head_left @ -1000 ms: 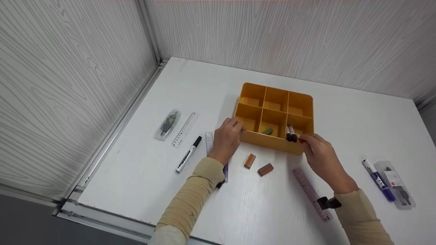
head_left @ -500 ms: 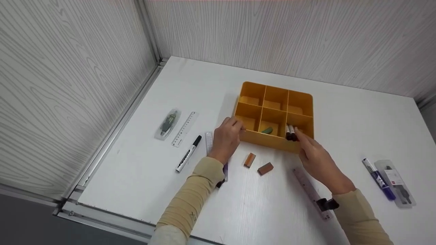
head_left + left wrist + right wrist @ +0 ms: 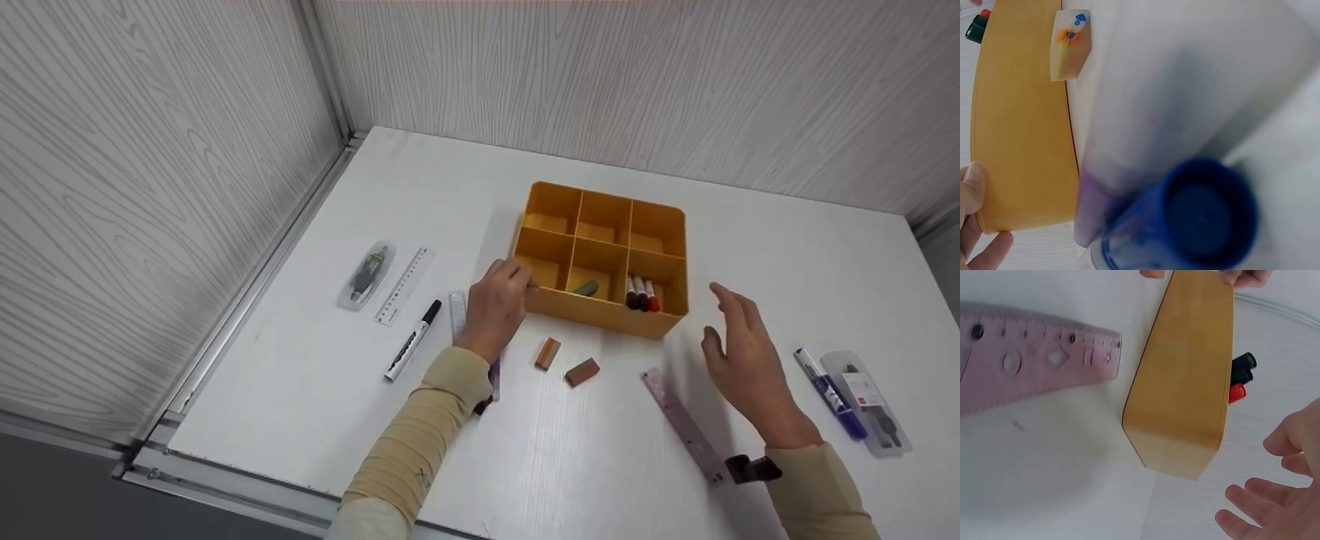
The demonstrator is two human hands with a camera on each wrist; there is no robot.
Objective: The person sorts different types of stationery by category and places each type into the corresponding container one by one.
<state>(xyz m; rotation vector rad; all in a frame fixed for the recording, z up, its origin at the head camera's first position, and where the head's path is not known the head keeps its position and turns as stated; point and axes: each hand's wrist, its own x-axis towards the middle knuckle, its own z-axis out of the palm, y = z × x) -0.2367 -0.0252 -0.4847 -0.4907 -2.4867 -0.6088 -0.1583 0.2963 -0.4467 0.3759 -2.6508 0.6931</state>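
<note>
The orange six-compartment box [image 3: 600, 313] stands mid-table. My left hand [image 3: 496, 307] grips its front left corner, thumb and fingertips on either side of the wall in the left wrist view. Apart from the box, in the air to its right, my right hand [image 3: 750, 367] has its fingers extended and holds nothing. Three markers [image 3: 643, 294], two dark-capped and one red-capped, lean side by side in the front right compartment. A green piece [image 3: 587, 288] lies in the front middle one. Two small brown-orange blocks [image 3: 548, 353] lie before the box; one shows a rocket print in the left wrist view.
Left of the box lie a clear case [image 3: 367, 276], a clear ruler [image 3: 405, 286] and a black-capped marker [image 3: 412, 341]. A pink ruler [image 3: 684, 427] lies front right. Farther right are a blue marker [image 3: 831, 394] and another case [image 3: 868, 405]. A blurred blue cap [image 3: 1207, 208] is close to the left wrist camera.
The right hand has let go of the red-capped marker in the front right compartment and moved right, away from the box. The left hand stays on the box corner.
</note>
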